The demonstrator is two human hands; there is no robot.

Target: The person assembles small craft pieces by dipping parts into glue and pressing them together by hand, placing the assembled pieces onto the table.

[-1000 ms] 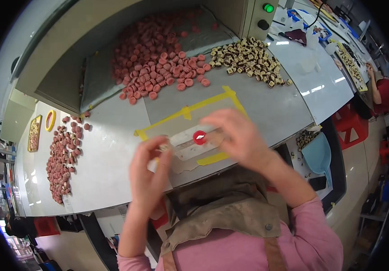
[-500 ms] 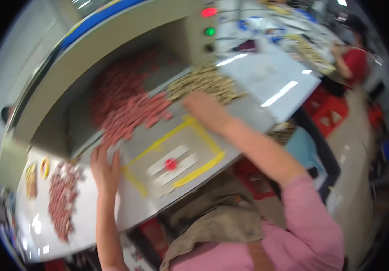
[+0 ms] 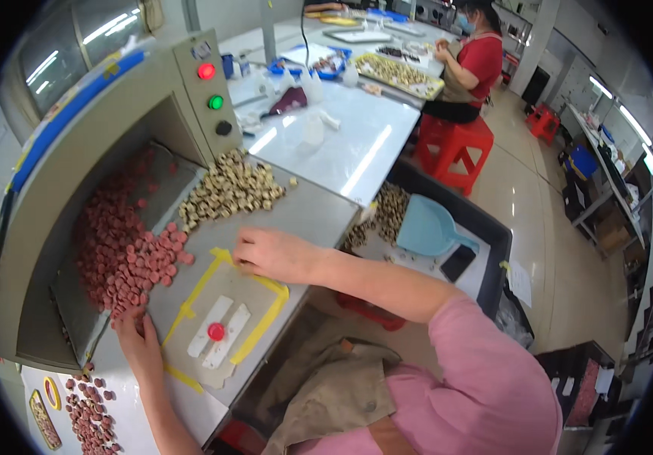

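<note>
A big heap of small round pink pieces (image 3: 133,258) spills out of the mouth of a beige machine onto its grey table. At its near edge my left hand (image 3: 141,349) has thumb and fingers apart, fingertips at the lowest pink pieces. Beside the heap lies a pile of small pale-gold round pieces with dark centres (image 3: 232,188). My right hand (image 3: 269,254) is over the far corner of a yellow tape frame (image 3: 266,322), fingers curled together; whatever they hold is hidden. Inside the frame, two white strips (image 3: 210,326) flank a round red piece (image 3: 216,331).
The beige machine (image 3: 204,98) has red and green lights. A black tray (image 3: 493,250) at right holds a light-blue dustpan (image 3: 425,226) and loose pieces. More pink pieces (image 3: 87,417) lie at lower left. Beyond, a co-worker in red (image 3: 482,61) is beside a red stool (image 3: 455,148).
The view has swung toward the right. My right hand has come from the pale-gold pile to the tape frame's corner. My left hand stays at the pink heap's near edge.
</note>
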